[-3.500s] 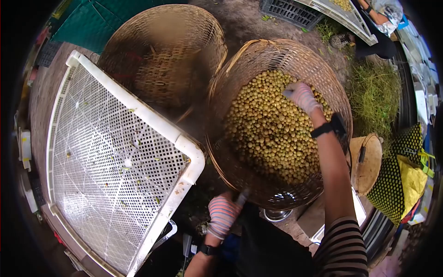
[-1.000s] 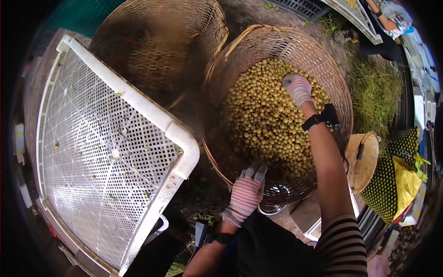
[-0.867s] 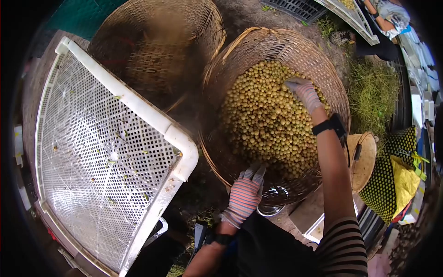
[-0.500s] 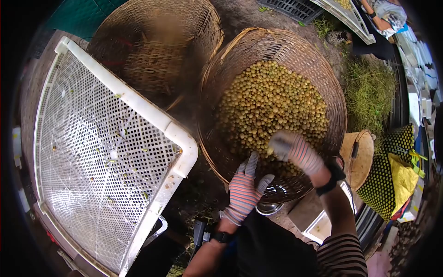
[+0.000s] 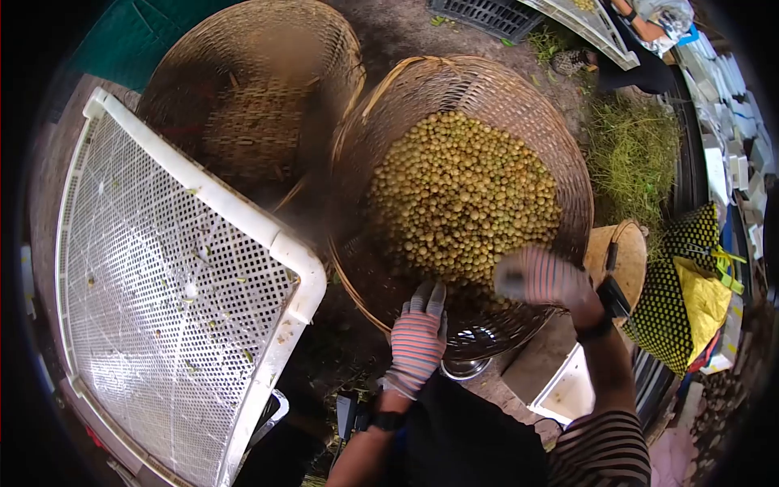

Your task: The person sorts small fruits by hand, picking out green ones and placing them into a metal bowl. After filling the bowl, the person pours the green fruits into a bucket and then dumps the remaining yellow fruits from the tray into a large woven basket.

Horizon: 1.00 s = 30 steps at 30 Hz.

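Observation:
A round woven basket (image 5: 574, 154) holds a large heap of small round yellow-brown fruits (image 5: 466, 191). My left hand (image 5: 417, 334), in a striped grey-fingered glove, reaches over the basket's near rim, its fingers stretched out towards the fruits' near edge. Over the right front part of the heap is my right hand (image 5: 540, 276), in a matching glove. Motion blurs its fingers, and I cannot tell whether a fruit is in them.
A white perforated tray (image 5: 182, 183) with leaf scraps stands at left. Behind it is a second woven basket (image 5: 268, 134). Plant stalks (image 5: 633, 150) lie at right, near a dotted bag (image 5: 677, 292). A white box (image 5: 565, 390) sits below. Another person's arm (image 5: 645, 28) shows at top right.
The view has shifted, so the baskets and tray sit further left. My right hand has moved right over the heap. My left hand's fingers and thumb have drawn closer together.

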Tool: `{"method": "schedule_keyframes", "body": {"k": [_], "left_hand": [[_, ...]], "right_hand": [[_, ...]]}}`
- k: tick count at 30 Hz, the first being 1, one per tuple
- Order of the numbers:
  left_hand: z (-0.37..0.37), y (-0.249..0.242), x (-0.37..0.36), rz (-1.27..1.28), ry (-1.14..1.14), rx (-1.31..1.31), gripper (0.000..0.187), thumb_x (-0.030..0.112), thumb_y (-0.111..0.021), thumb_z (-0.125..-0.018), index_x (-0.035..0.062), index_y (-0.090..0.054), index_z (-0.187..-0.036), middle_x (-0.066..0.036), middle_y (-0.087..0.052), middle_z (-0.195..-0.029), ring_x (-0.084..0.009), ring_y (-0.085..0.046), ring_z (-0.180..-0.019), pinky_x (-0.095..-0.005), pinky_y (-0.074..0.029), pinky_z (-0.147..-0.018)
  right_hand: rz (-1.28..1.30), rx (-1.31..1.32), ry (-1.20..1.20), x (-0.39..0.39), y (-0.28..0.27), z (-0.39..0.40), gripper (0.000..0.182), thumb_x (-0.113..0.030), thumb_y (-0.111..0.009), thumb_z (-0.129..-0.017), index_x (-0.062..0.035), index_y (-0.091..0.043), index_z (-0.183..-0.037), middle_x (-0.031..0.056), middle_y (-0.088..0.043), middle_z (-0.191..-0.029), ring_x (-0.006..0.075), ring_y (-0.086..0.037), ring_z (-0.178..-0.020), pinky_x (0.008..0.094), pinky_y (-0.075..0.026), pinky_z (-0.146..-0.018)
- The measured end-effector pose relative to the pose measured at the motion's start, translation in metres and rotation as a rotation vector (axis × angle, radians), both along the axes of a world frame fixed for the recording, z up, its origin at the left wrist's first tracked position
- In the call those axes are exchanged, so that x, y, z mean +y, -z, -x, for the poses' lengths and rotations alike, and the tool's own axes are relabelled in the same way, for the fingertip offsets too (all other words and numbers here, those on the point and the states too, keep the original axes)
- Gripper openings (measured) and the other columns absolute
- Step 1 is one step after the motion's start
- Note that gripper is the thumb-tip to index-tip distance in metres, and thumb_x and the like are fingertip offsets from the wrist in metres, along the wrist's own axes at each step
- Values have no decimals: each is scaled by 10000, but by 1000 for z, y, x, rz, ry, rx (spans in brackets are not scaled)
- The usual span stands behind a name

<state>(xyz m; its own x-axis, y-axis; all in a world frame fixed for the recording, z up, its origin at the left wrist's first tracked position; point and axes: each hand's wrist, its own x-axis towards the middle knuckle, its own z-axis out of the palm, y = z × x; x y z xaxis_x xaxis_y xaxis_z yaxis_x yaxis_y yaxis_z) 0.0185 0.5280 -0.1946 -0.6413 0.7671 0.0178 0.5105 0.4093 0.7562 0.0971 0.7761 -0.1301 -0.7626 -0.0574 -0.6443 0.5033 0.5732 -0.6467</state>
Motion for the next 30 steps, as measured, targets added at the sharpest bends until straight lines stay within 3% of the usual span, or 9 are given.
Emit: {"method": "schedule_keyframes", "body": {"k": [3,6,11,13,17,21,24,26,30], "left_hand": [[1,0,0,-21,-3,-20,430,100,-667,-822,76,-580,-1243,-187,-604,-1157,-387,-616,-971,-445,-524,-831],[-2,0,0,-19,-3,-2,389,104,-674,-812,71,-607,-1193,-178,-623,-1120,-380,-625,-940,-446,-526,-818],[-5,8,-8,55,103,91,244,126,-682,-776,80,-670,-1015,-138,-654,-1009,-355,-635,-830,-435,-531,-748],[-6,10,-10,58,119,90,242,135,-682,-779,84,-669,-1016,-138,-651,-997,-348,-634,-823,-433,-531,-739],[-6,9,-12,99,140,113,226,145,-672,-788,86,-666,-1006,-137,-648,-972,-340,-634,-817,-430,-533,-729],[-8,21,-16,90,214,186,214,151,-664,-791,82,-663,-994,-141,-645,-916,-350,-635,-801,-432,-536,-717],[-5,13,-13,122,201,129,190,159,-663,-791,75,-659,-962,-145,-634,-853,-356,-632,-759,-439,-540,-694],[-4,8,-12,80,164,148,165,165,-663,-792,76,-654,-930,-148,-620,-823,-361,-622,-715,-442,-538,-668],[-5,13,-12,74,174,160,179,178,-661,-795,82,-658,-946,-153,-618,-837,-358,-620,-713,-442,-530,-650]], "right_hand": [[741,-326,87,-41,-19,-106,339,-204,-677,-871,-96,-615,-1187,72,-668,-983,182,-627,-827,295,-511,-724],[301,-492,-439,-80,-29,-169,554,-98,-677,-855,-157,-494,-1375,81,-690,-958,194,-625,-815,293,-526,-731],[-231,-306,358,-74,-34,-43,763,-171,-725,-841,-43,-320,-1474,146,-686,-988,230,-654,-902,347,-523,-792],[-268,-318,533,-62,34,-38,642,-260,-661,-900,-82,-336,-1424,181,-624,-1188,284,-621,-1072,377,-511,-910],[453,248,1091,-66,149,24,938,3,-755,-758,-21,-161,-1483,190,-438,-1429,303,-488,-1257,398,-451,-1041],[571,103,1365,-37,117,129,1044,7,-736,-789,-114,-21,-1539,255,-329,-1484,376,-512,-1234,461,-605,-823],[160,43,1136,15,102,158,796,-102,-673,-876,-182,-226,-1530,241,-312,-1507,360,-607,-1118,453,-608,-801],[-558,9,727,28,80,162,598,-115,-670,-870,-182,-462,-1427,202,-444,-1443,333,-646,-1043,412,-595,-776],[-571,559,372,-1,101,146,290,-36,-663,-795,-122,-724,-1065,106,-675,-1114,326,-651,-893,393,-550,-807]]}}
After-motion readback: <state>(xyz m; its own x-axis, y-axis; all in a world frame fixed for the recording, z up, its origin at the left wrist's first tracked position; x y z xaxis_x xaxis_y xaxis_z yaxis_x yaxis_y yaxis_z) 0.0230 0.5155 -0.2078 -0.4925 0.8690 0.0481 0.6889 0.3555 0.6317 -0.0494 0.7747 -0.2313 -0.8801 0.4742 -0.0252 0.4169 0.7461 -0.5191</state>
